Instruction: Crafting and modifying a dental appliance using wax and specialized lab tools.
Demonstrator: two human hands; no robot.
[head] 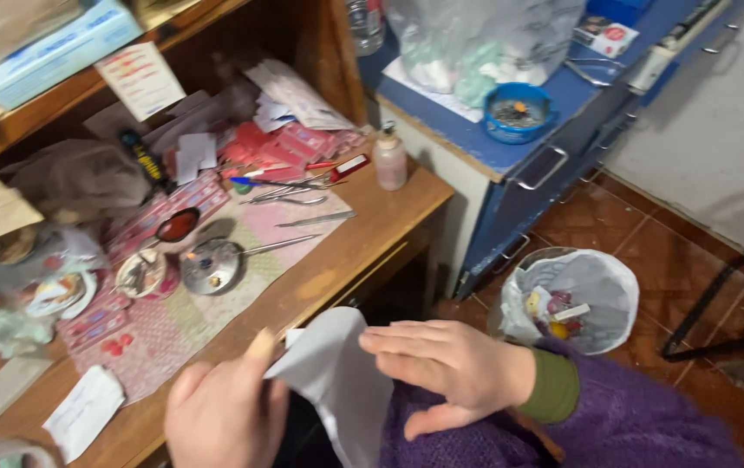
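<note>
Room: a cluttered wooden bench under a wooden shelf, red tiled floor to the right, a blue cabinet beside the bench.
Sheet: a white paper sheet sits low in view, in front of the bench's front edge, over a purple-clad lap, bent into a fold.
Left hand: the left hand has its grip closed on the sheet's left edge, thumb on top, fingers curled beneath.
Right hand: the right hand lies flat and open on the sheet's right side, fingers straight, pressing rather than clasping; a purple sleeve with a green cuff follows.
Edges and room: the bench's front edge runs diagonally just above the hands; a bare strip of wood lies along it. Open floor lies right of the sleeve.
Containers: a bin lined with a white bag stands on the floor by the cabinet, holding small coloured scraps. A blue round dish on the cabinet holds small bits. A small pink bottle stands at the bench's far right corner.
Bench clutter: scissors, a round metal lid, red packets, loose papers.
</note>
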